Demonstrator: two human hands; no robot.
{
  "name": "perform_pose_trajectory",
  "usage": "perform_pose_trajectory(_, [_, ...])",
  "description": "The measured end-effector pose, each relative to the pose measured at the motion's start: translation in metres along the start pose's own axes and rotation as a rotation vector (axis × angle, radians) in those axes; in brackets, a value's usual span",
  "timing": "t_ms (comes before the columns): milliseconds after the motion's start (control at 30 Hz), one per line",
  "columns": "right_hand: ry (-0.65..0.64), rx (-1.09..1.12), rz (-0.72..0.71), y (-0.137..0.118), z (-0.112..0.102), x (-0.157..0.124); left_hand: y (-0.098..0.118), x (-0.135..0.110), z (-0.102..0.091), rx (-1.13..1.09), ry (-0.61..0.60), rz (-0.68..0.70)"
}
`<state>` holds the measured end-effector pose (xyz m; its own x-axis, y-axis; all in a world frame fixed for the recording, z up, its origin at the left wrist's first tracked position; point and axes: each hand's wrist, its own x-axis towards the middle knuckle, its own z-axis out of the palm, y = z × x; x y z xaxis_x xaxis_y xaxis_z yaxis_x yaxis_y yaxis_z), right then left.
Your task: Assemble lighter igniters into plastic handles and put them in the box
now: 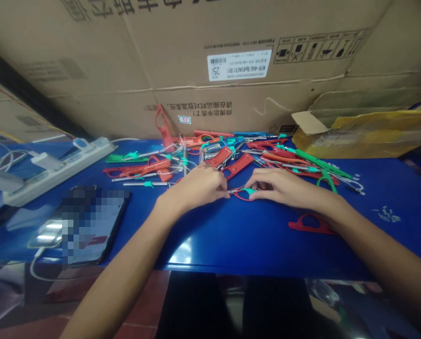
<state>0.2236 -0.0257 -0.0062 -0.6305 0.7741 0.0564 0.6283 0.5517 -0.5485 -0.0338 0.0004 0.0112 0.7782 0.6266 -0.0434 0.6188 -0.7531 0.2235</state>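
Both my hands rest on the blue table, fingertips meeting at its middle. My left hand is curled, pinching the metal end of a small part made of a red plastic loop, a metal rod and a teal piece. My right hand is closed on the teal end of the same part. Just behind my hands lies a heap of similar parts: red plastic handles, metal rods, teal and green pieces. One loose red handle lies beside my right forearm.
A phone on a cable lies at the left front. A white power strip with plugs sits at the far left. Large cardboard boxes wall off the back, and an open yellow-brown carton stands at the right.
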Motion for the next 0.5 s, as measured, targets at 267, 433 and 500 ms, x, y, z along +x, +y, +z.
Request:
perform_pose_trajectory(267, [0.019, -0.002, 0.004, -0.010, 0.002, 0.002, 0.008, 0.000, -0.003, -0.009, -0.069, -0.099])
perform_pose_trajectory(433, [0.007, 0.009, -0.001, -0.012, 0.002, 0.002, 0.010, 0.000, -0.003, 0.016, -0.094, -0.129])
perform_pose_trajectory(500, [0.004, 0.012, 0.012, -0.012, 0.002, 0.003, 0.012, 0.000, -0.002, 0.043, -0.101, -0.135])
